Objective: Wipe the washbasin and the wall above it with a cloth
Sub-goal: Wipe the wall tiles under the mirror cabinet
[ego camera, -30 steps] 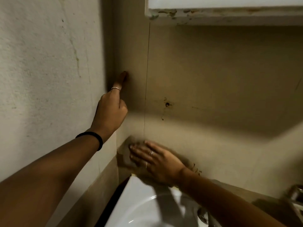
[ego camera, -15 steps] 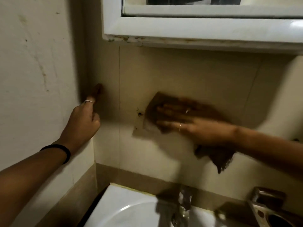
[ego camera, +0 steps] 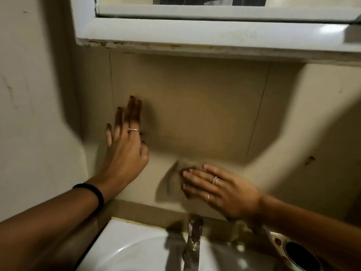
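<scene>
A beige tiled wall (ego camera: pixel 195 106) rises behind a white washbasin (ego camera: pixel 125 249) at the bottom of the view. My right hand (ego camera: pixel 220 188) lies flat on the lower wall and presses a brownish cloth (ego camera: pixel 172 180) against the tiles; most of the cloth is blurred or hidden under the palm. My left hand (ego camera: pixel 127 141) rests flat on the wall to the left, fingers spread and pointing up, holding nothing. It wears a ring and a black wristband.
A metal tap (ego camera: pixel 193 235) stands at the back of the basin, just below my right hand. A white-framed mirror cabinet (ego camera: pixel 195 34) overhangs the wall. A metal holder (ego camera: pixel 293 251) sits at the lower right. A side wall (ego camera: pixel 35 114) closes the left.
My right hand has swept the cloth down the wall to just above the basin. My left hand has left the corner and now lies flat on the back wall, fingers spread.
</scene>
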